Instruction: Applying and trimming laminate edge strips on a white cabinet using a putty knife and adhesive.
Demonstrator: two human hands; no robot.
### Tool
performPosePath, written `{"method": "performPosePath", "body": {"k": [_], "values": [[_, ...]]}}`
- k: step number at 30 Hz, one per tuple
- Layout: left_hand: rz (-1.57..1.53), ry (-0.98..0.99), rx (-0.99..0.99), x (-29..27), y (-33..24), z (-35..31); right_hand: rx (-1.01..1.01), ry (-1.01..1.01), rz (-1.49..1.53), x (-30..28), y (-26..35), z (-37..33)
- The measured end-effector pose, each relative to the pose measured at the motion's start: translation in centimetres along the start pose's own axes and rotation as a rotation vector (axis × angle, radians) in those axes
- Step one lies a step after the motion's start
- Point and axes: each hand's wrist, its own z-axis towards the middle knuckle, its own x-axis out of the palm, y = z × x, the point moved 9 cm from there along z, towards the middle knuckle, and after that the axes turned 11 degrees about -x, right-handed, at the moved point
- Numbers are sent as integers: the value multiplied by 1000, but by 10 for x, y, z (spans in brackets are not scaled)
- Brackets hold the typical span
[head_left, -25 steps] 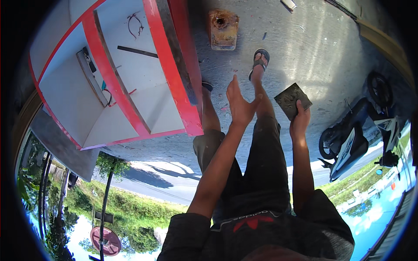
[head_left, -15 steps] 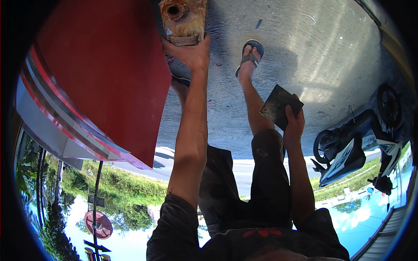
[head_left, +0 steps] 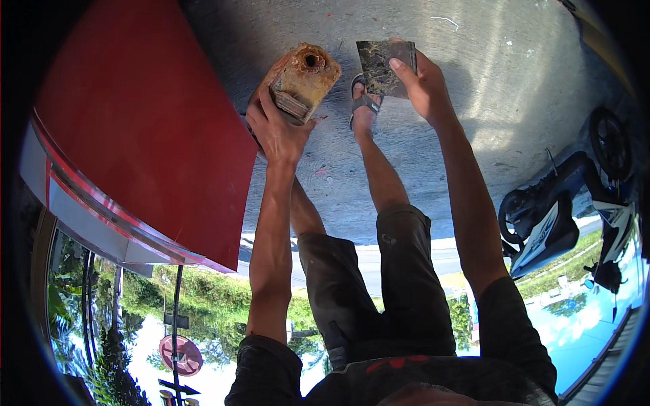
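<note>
My left hand (head_left: 276,137) is closed around the near end of a rusty, yellowish box-shaped piece (head_left: 317,82). A round hole with a crusted brown collar sits at its far end, and a grey ridged part shows near my fingers. To the right, my right hand (head_left: 428,89) grips a thin, dark square plate (head_left: 376,66) by its right side, thumb lying on the face. Pale, scuffed patches mark that face. The two pieces are apart, both held up over the concrete. My right hand's other fingers are mostly hidden behind the plate.
A large red panel (head_left: 145,135) with a silver-trimmed edge stands close on my left. Below is rough concrete ground (head_left: 501,88), with my sandalled foot (head_left: 364,108) on it. A parked motorcycle (head_left: 552,227) is at the right.
My right hand has lifted the dark plate up and leftward, beside the rusty piece. My left hand has brought the rusty piece nearer and tilted its far end to the right.
</note>
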Motion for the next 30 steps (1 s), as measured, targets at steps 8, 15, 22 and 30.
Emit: {"method": "performPosePath", "body": {"k": [8, 15, 22, 30], "values": [[30, -46, 126, 18, -36, 5, 78, 101, -270, 27, -57, 38], [103, -3, 173, 29, -65, 14, 150, 45, -325, 17, -78, 33], [192, -7, 223, 43, -76, 8, 197, 57, -313, 6, -98, 27], [252, 15, 223, 57, -81, 2, 215, 52, -308, 0, -112, 18]]}}
